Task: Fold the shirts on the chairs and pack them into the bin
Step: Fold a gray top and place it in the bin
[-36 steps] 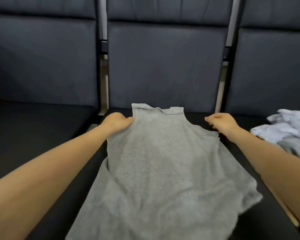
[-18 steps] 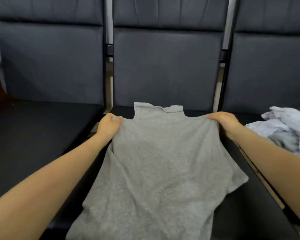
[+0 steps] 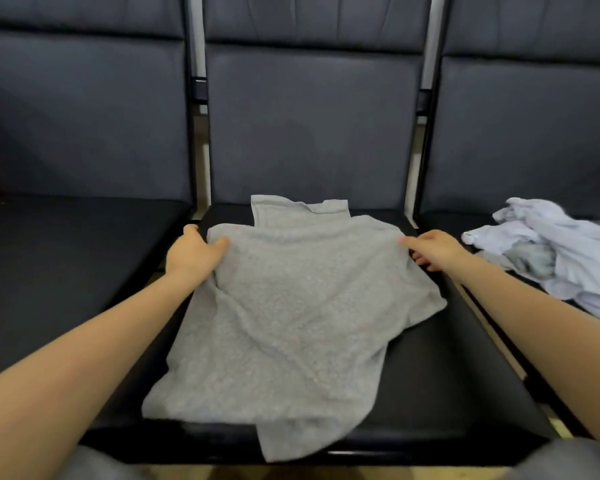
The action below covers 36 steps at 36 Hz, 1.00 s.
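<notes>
One grey shirt (image 3: 291, 306) lies spread on the middle chair seat (image 3: 447, 375), collar far, hem hanging over the near edge. Left hand (image 3: 193, 254) and right hand (image 3: 433, 249) each pinch a shoulder corner, likely to pull it flat for folding. Pale crumpled shirts (image 3: 551, 251) wait right. No bin in view.

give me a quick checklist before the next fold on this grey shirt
1. Grey shirt on the middle chair seat: ok.
2. Left hand grip on the shirt's left edge: ok.
3. Right hand grip on the right edge: ok.
4. Fabric flat: not ok, wrinkled, bottom hem hangs over the front.
5. Pale shirts on the right chair clear of it: ok.
6. Bin within reach: cannot tell, not in view.
</notes>
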{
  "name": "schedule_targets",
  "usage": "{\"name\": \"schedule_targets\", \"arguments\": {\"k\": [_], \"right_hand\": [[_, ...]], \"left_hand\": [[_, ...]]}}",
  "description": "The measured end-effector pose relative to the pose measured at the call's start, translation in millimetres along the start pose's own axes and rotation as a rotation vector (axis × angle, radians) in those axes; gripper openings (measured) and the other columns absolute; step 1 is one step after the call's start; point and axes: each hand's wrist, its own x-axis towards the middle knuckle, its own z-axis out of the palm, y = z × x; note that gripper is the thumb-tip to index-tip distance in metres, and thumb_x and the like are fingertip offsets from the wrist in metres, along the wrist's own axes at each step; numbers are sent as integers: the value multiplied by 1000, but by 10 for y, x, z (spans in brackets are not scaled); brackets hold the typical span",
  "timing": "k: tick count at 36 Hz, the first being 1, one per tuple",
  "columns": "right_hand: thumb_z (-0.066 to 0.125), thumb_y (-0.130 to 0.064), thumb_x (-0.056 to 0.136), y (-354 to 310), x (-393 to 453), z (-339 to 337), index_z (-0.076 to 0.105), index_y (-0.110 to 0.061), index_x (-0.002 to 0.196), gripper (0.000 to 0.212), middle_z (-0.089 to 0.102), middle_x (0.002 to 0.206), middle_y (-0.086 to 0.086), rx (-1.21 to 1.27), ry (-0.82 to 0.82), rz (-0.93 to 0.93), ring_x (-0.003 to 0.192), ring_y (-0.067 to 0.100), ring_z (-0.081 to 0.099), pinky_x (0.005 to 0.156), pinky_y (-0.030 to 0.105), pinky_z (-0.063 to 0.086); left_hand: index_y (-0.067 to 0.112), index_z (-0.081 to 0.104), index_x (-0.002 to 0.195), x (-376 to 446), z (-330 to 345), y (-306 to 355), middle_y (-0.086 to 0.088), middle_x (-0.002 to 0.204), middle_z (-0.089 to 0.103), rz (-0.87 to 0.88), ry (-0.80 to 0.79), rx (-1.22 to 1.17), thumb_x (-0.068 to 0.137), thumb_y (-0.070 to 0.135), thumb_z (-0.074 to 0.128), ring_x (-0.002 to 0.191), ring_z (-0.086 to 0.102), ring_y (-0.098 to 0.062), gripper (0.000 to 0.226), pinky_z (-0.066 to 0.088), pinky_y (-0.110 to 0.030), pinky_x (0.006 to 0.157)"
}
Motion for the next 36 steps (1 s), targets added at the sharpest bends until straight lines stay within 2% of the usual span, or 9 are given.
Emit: {"name": "schedule_targets", "arguments": {"k": [4, 8, 12, 17, 21, 25, 28, 31, 36], "right_hand": [[71, -49, 81, 58, -402, -127, 55, -14, 88, 40, 56, 84, 3, -121, -182, 83, 69, 17, 50, 55, 28, 35], [76, -40, 80, 153, -652, -123, 56, -13, 103, 40, 51, 99, 3, -134, -221, 61, 82, 19, 48, 57, 28, 34], [71, -21, 85, 228, -873, -147, 57, -17, 71, 21, 49, 67, 0, 137, -180, -84, 61, 14, 40, 55, 26, 31], [68, -24, 86, 244, -1098, -210, 72, -3, 101, 26, 69, 96, 6, 394, -143, -173, 90, 17, 61, 81, 30, 47], [73, -15, 84, 296, -1206, -261, 71, -6, 79, 10, 67, 72, -4, 39, -243, -253, 71, 7, 60, 62, 10, 44], [76, -20, 82, 365, -1210, -270, 63, 0, 72, 26, 51, 65, 4, -229, -183, -277, 65, 13, 46, 56, 25, 33], [66, -17, 90, 260, -1266, -342, 68, 1, 80, 20, 63, 75, 3, 31, -84, -365, 74, 13, 56, 69, 21, 43], [51, -17, 98, 115, -1312, -443, 67, -8, 99, 18, 70, 99, 5, 452, -97, -324, 96, 18, 65, 89, 31, 49], [54, -28, 96, 23, -1294, -575, 60, -12, 101, 18, 65, 91, 5, 810, -21, -140, 80, 21, 63, 74, 34, 51]], "left_hand": [[5, 59, 111, -298, -212, -76, -13, 101, 63, -35, -96, -37, 90, 44, 60, 96, 61, -31, 44, 47, -40, 76], [9, 51, 57, -547, -339, -95, -7, 62, 53, -81, -256, -83, 87, 41, 65, 62, 52, -23, 46, 45, -36, 61], [10, 60, 69, -829, -442, -63, -2, 76, 60, -122, -384, -50, 83, 38, 70, 67, 56, -16, 33, 38, -26, 53], [11, 72, 90, -1133, -543, -98, 2, 94, 69, -5, -540, -137, 86, 41, 68, 85, 64, -11, 30, 46, -21, 65], [16, 43, 63, -1227, -597, -211, -1, 72, 46, 104, -601, -53, 76, 50, 70, 68, 45, -13, 45, 33, -30, 65], [13, 42, 62, -1308, -580, -221, -4, 66, 44, 184, -462, -113, 93, 29, 58, 65, 42, -16, 38, 33, -31, 61], [4, 66, 90, -1316, -642, -113, -4, 92, 69, 90, -384, -550, 95, 25, 53, 87, 63, -18, 25, 50, -37, 81], [10, 63, 101, -1302, -809, 67, -2, 89, 66, 1, -316, -898, 93, 22, 49, 83, 62, -16, 19, 49, -31, 73], [14, 69, 103, -1202, -998, 125, -5, 103, 71, -132, -164, -942, 94, 21, 48, 95, 66, -21, 24, 52, -37, 82]]}}
